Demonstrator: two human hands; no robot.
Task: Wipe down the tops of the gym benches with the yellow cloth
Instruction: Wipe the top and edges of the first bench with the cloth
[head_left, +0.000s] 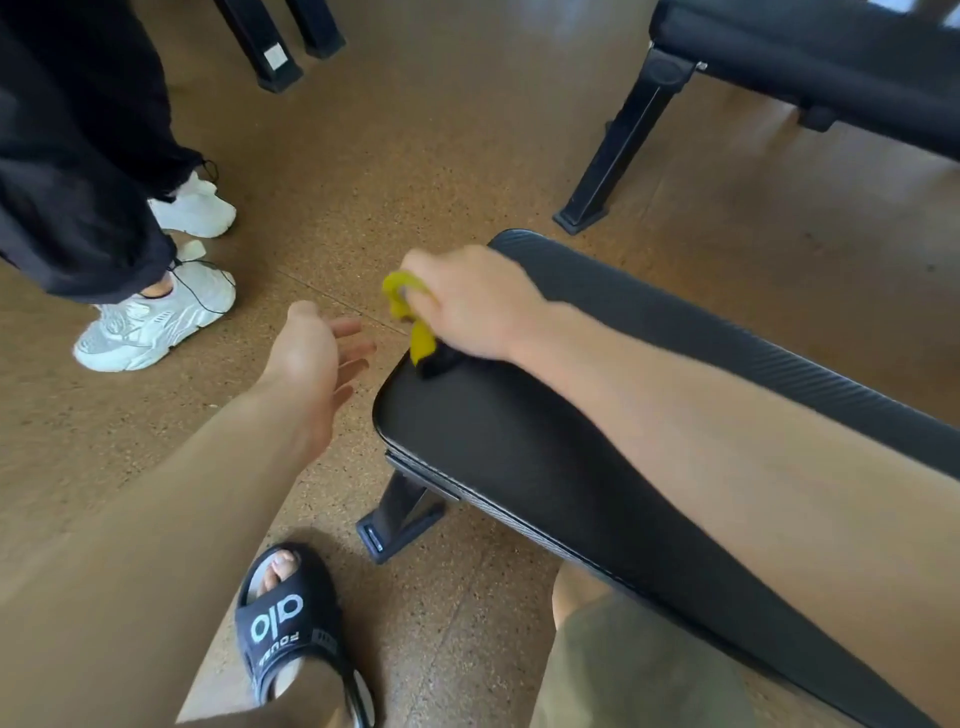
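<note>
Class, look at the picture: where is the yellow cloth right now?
In the head view, mid-frame, the yellow cloth is bunched in the right hand, hanging over the near bench's end.

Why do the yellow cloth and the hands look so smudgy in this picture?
In the head view, the yellow cloth and the right hand gripping it are smeared by motion blur; the open left hand is softer too, while the near bench and slipper look sharper.

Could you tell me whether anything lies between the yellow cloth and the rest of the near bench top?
Nothing visible does. The right hand grips the yellow cloth at the end of the near bench, whose pad carries only the person's own forearm.
</note>
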